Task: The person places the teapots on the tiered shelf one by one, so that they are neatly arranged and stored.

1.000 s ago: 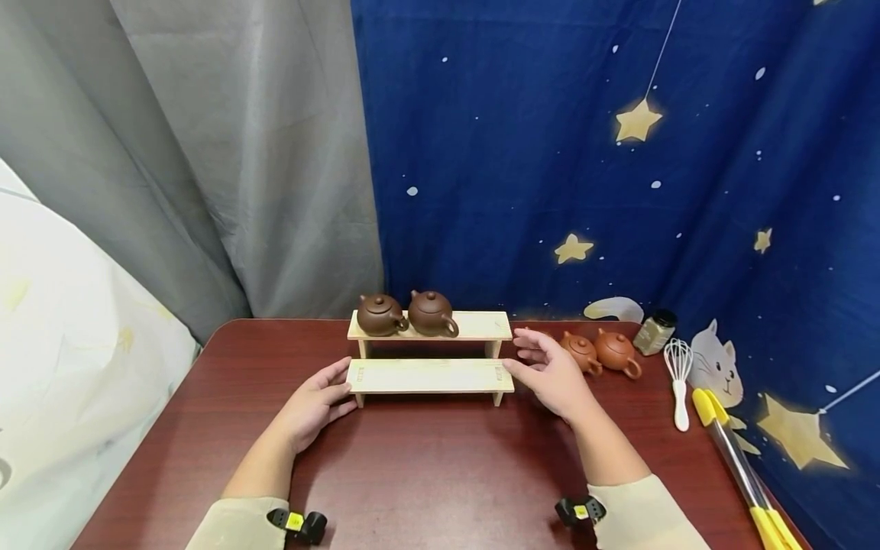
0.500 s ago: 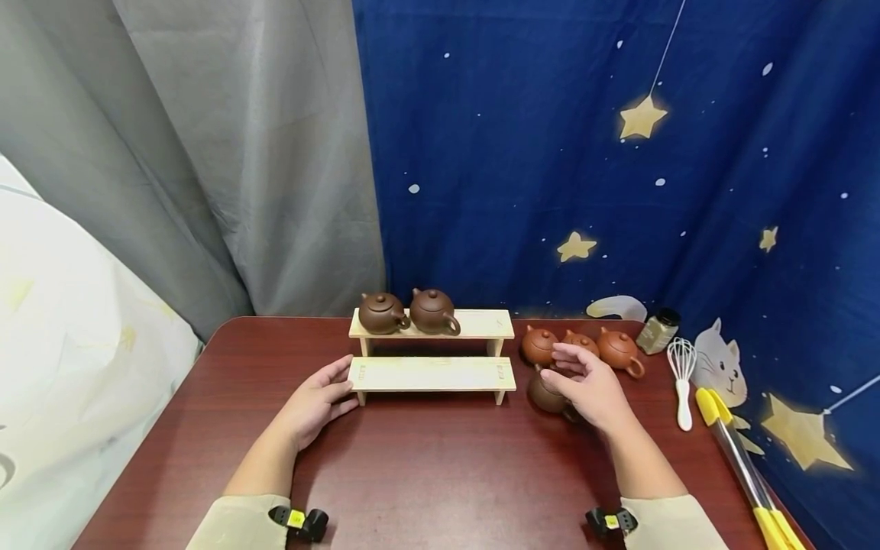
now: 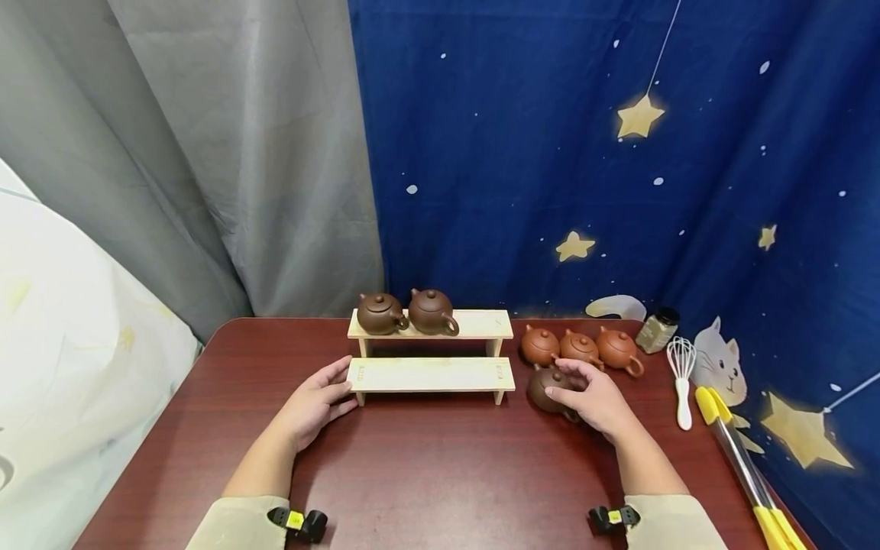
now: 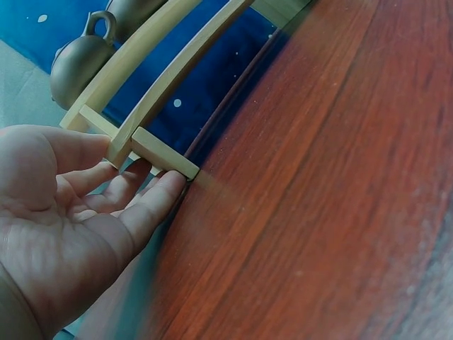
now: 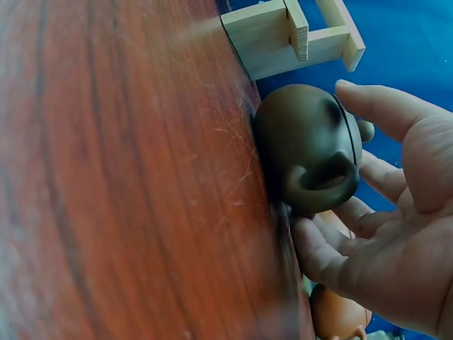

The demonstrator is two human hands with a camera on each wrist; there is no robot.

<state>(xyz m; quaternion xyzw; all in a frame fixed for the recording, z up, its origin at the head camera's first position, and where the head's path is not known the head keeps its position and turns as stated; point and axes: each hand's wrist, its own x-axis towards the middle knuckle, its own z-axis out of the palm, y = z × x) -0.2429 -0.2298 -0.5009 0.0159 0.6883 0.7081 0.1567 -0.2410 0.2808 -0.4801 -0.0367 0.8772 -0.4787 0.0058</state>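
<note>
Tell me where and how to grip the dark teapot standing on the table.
Probably round the wide belly of the dark teapot, from the near right: it stands upright, reddish teapots sit close on its far side, and the knob on top looks too small for a firm hold.

Dark teapot (image 3: 541, 387) partly behind right fingers (image 3: 576, 370)

- My sleeves (image 3: 241, 525), cream.
- Before me, brown pots (image 3: 539, 391) and russet pots (image 3: 541, 347).
- Rack (image 3: 429, 374), pale yellow.
- Table (image 3: 440, 473), dark red, streaked with darker grain.
- Curtain (image 3: 495, 153), navy, gold-starred, white-dotted.
</note>
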